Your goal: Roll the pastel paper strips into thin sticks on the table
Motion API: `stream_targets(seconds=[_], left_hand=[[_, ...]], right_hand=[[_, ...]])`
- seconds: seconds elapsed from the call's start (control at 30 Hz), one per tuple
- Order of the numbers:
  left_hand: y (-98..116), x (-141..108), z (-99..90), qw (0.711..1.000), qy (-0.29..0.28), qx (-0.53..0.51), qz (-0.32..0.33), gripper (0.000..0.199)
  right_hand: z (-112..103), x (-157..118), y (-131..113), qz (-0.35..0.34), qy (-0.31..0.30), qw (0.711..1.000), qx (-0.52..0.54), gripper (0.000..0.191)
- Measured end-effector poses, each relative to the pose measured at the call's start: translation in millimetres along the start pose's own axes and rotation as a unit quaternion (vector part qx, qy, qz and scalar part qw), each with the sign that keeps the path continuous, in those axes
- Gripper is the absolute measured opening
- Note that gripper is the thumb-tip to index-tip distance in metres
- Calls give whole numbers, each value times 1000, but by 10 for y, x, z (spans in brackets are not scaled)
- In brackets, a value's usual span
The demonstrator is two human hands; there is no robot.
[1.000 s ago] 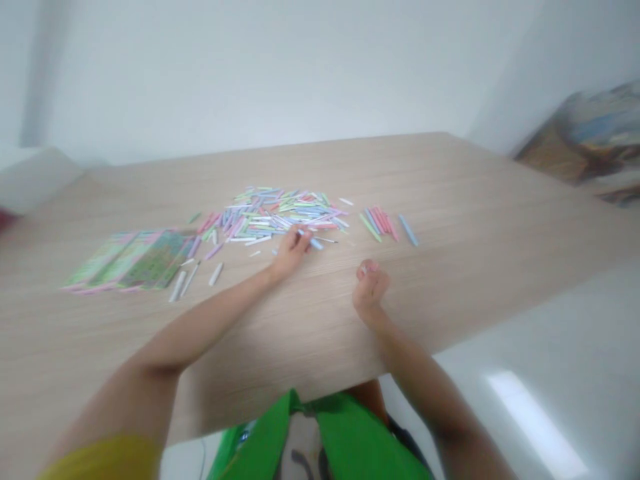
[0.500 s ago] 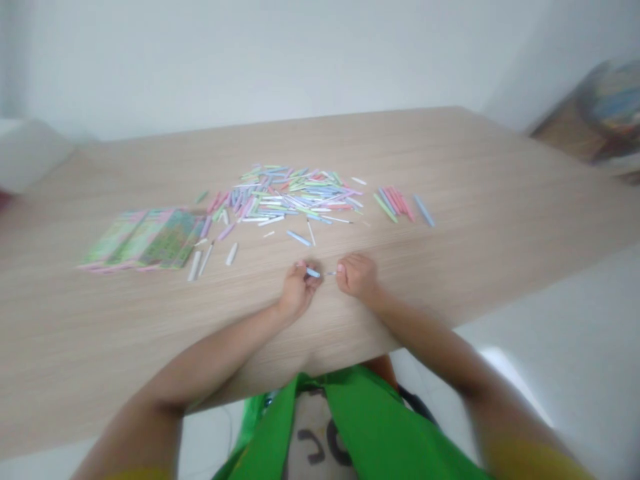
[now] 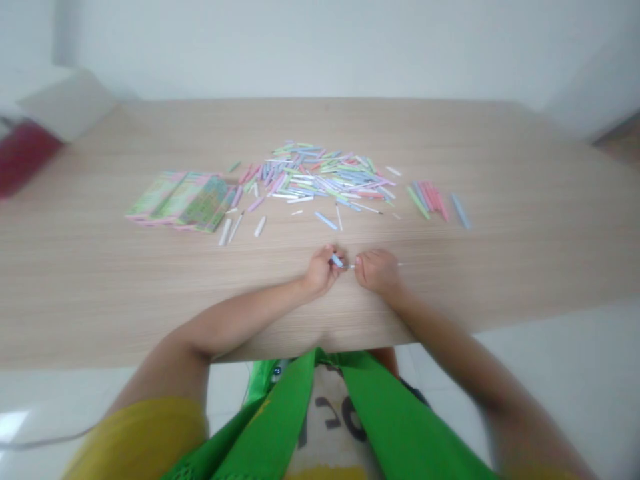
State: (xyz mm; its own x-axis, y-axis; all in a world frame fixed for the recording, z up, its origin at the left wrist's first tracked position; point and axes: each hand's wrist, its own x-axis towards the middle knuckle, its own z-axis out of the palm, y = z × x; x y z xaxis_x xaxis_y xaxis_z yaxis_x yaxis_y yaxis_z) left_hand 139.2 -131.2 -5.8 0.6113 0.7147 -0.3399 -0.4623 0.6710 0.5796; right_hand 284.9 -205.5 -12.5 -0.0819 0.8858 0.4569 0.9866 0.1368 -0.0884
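Close to the table's front edge, my left hand (image 3: 320, 272) is closed around a short light-blue pen barrel (image 3: 337, 261), which points toward the other hand. My right hand (image 3: 379, 270) makes a fist around a thin pale rod (image 3: 352, 267) like a pen refill; a short length shows on the side facing the barrel. The two hands are a small gap apart. Blur hides whether rod and barrel touch. Beyond them lie a loose blue pen part (image 3: 326, 221) and a thin dark-tipped stick (image 3: 339, 217).
A wide heap of pastel pen parts (image 3: 325, 175) spreads across the middle of the table (image 3: 525, 220). Green-and-pink printed packs (image 3: 173, 200) lie at left, with white pieces (image 3: 260, 227) beside them. A row of pink and green barrels (image 3: 433, 200) lies at right.
The camera view has turned, so the table and its contents appear shifted. Both hands keep their grips close together; the blue barrel in my left hand is tilted more steeply downward.
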Motion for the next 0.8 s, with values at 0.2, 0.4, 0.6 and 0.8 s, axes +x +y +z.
stream_targets(seconds=[0.2, 0.4, 0.6, 0.8], left_hand=[[-29, -4, -30, 999, -24, 30, 30, 34], [-24, -29, -19, 997, -30, 54, 45, 38], [-31, -38, -32, 995, -40, 73, 56, 39], [-77, -23, -44, 991, -12, 86, 97, 38]], right_hand=[[-2, 0, -8, 8, 4, 1000, -18, 39], [-1, -10, 15, 5, -6, 999, 46, 38], [-19, -12, 8, 40, -1, 996, 79, 37], [-51, -1, -71, 81, -7, 995, 64, 36]])
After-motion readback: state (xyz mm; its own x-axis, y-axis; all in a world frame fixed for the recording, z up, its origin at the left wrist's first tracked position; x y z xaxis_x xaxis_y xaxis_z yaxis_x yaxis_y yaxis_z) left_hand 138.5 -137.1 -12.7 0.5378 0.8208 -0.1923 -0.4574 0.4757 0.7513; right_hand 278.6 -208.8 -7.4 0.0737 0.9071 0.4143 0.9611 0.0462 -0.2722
